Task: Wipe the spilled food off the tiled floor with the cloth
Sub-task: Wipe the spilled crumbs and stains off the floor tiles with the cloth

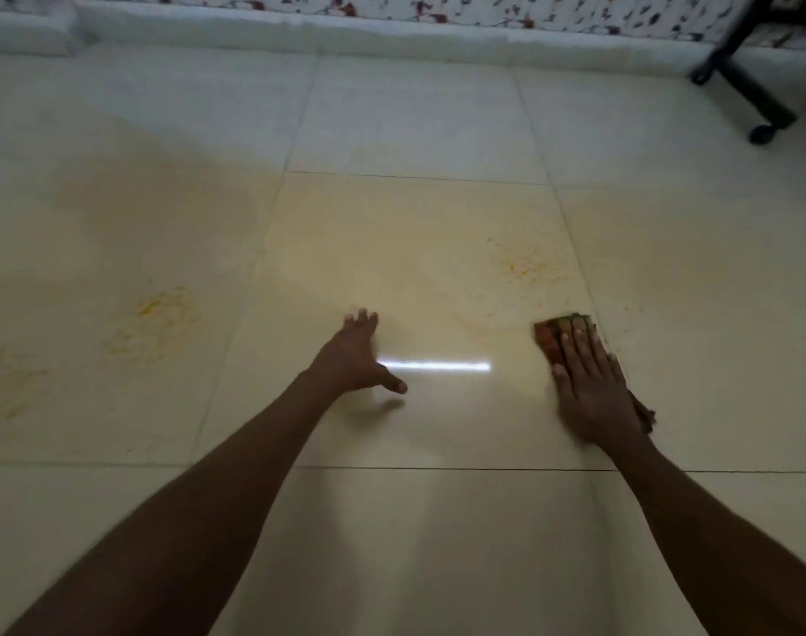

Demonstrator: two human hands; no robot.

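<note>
My right hand (591, 392) lies flat on a folded reddish-brown cloth (555, 335), pressing it onto the cream tiled floor (415, 543). The cloth's far end sticks out past my fingertips. A yellow food smear (527, 267) lies just beyond the cloth. A larger yellow smear (151, 316) spreads over the tile at the left, and fainter yellow streaks (15, 387) reach the left edge. My left hand (357, 355) rests on the floor with fingers spread, holding nothing, between the two smears.
A black chair base with a caster (759, 114) stands at the far right. A white skirting (392, 34) runs below a floral-patterned wall along the back. A bright light reflection (438, 365) shows on the tile between my hands.
</note>
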